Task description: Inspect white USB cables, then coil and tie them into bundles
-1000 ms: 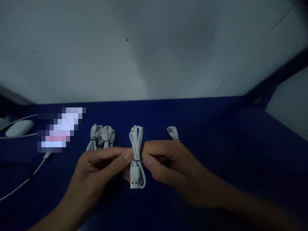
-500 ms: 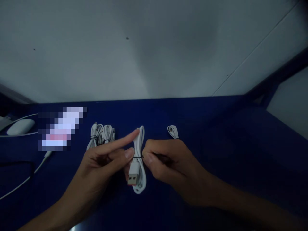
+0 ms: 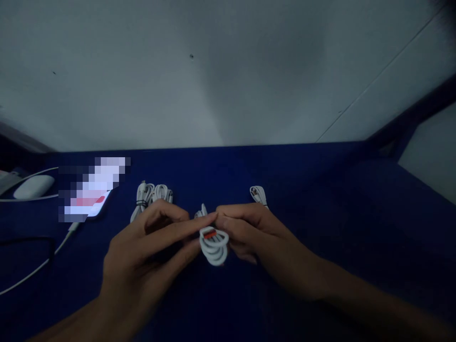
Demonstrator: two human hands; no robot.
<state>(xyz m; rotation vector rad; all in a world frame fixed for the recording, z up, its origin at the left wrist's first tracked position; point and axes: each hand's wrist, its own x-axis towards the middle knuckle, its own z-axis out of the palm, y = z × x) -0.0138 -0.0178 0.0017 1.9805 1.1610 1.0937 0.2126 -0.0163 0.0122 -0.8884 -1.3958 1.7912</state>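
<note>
Between my two hands is a coiled white USB cable [image 3: 214, 251], its looped end pointing towards me and the orange-red edge of its plug showing inside the loops. My left hand [image 3: 153, 247] grips the coil from the left, with the index finger laid across its top. From the right, my right hand [image 3: 256, 237] pinches at the middle of the bundle, its thumb and index fingertip meeting my left index fingertip. The tie around the middle is hidden by my fingers. Behind my left hand lie bundled white cables [image 3: 144, 194], and beyond my right hand is another coiled cable [image 3: 259, 194].
A phone [image 3: 96, 190], partly pixelated, lies on the blue table [image 3: 206, 173] at left with a white charging cable [image 3: 60, 247] plugged in. A white rounded case [image 3: 34, 186] sits farther left. A pale wall [image 3: 213, 95] rises behind the table.
The cable bundle has tipped so its looped end faces me; before, it was seen lengthwise with the USB plug and black tie showing. My left index finger has come down onto the bundle.
</note>
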